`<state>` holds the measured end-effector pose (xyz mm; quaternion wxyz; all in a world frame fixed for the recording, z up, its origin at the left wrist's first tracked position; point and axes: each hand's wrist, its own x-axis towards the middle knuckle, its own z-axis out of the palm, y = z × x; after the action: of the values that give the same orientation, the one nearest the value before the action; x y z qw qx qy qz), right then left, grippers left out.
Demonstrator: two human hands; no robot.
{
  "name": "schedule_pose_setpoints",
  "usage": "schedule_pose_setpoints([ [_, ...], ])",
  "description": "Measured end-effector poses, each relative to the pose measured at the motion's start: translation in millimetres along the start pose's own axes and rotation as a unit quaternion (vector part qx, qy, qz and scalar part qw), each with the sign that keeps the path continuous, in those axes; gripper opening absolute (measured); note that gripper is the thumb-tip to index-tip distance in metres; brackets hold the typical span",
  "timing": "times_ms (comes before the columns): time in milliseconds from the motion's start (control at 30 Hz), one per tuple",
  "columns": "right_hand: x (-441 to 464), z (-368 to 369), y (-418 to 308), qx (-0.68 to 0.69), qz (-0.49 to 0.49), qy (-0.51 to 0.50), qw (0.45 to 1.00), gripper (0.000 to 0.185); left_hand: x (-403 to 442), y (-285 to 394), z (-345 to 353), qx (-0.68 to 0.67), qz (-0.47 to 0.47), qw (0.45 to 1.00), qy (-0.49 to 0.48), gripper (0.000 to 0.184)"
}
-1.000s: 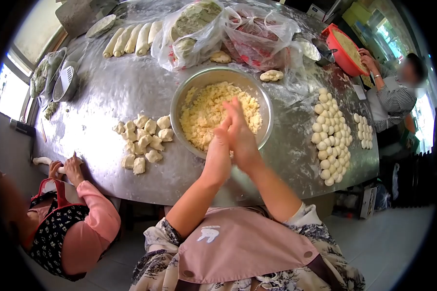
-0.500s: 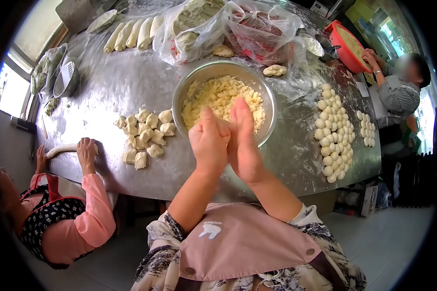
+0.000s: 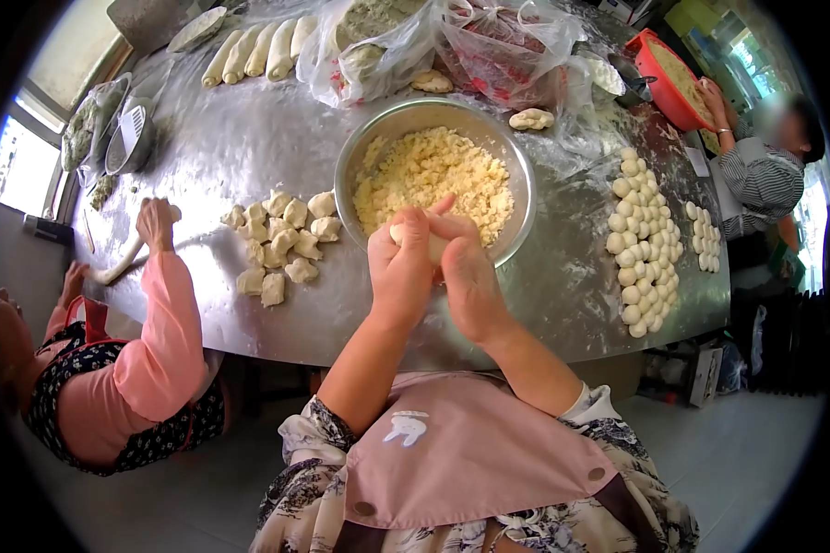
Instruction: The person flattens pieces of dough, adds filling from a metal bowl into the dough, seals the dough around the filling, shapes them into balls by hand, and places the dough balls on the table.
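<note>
Head view showed me the left hand and right hand cupped together around a pale dough piece (mostly hidden between them). Just beyond them I saw the metal bowl of yellow crumbs; dough chunks lay to their left, white balls farther right.

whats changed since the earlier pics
The left hand and right hand, earlier pressed together, now cup pale dough. At left, a co-worker's hand swung the dough rope forward. The steel bowl and cut dough pieces stayed put.
</note>
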<state>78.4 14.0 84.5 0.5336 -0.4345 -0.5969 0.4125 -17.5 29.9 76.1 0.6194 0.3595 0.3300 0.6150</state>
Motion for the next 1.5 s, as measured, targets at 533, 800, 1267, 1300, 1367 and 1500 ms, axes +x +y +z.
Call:
schedule_pose_setpoints([
  [533, -1, -25, -13, 0.130, 0.223, -0.088, 0.962, 0.058, -5, 8, 20, -0.087, 0.053, 0.995, -0.022, 0.057],
  [800, -9, 9, 0, 0.105, 0.115, 0.058, 0.986, 0.056, -4, 0, 10, -0.012, 0.042, 0.999, -0.025, 0.064],
  [1267, -35, -57, -2, 0.177, 0.236, -0.070, 0.953, 0.043, -26, -31, 22, 0.009, -0.038, 0.997, -0.069, 0.080],
  [1300, -40, -72, -5, 0.111, 0.245, -0.031, 0.963, 0.042, -28, -30, 25, 0.002, -0.060, 0.994, -0.089, 0.087],
  [1367, -62, -110, 6, -0.013, 0.223, 0.063, 0.973, 0.043, -27, -36, 18, 0.021, -0.075, 0.991, -0.109, 0.085],
  [1500, -127, -206, 29, -0.366, 0.205, 0.266, 0.868, 0.044, -39, -34, 14, 0.070, -0.136, 0.983, -0.099, 0.061],
])
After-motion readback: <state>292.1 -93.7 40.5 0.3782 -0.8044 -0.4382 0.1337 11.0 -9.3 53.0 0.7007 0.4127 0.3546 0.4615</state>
